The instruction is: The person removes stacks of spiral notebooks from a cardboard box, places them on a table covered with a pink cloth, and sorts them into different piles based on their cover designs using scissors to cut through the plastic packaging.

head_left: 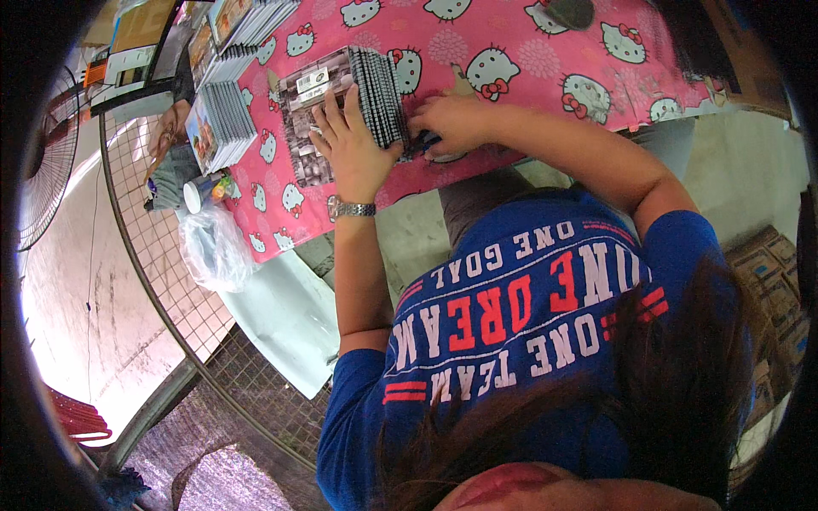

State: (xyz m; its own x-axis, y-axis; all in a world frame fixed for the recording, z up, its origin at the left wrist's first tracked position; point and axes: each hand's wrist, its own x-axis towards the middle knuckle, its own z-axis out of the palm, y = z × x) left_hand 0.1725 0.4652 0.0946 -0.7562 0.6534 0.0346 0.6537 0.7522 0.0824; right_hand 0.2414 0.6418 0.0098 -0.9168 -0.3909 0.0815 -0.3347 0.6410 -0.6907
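Pink cartoon-cat tablecloth (511, 38) under upright stack of grey packets (379, 89). Left hand (354, 145) flat, fingers spread, pressing stack's left face and flat packet (311, 128) beneath. Right hand (456, 123) curled against stack's right side; grasp unclear. More packet piles (223, 119) lie further left.

A blue short-sleeved T-shirt (511, 324) w/ white and red lettering is worn; a metal wristwatch (352, 208) is seen on left wrist.
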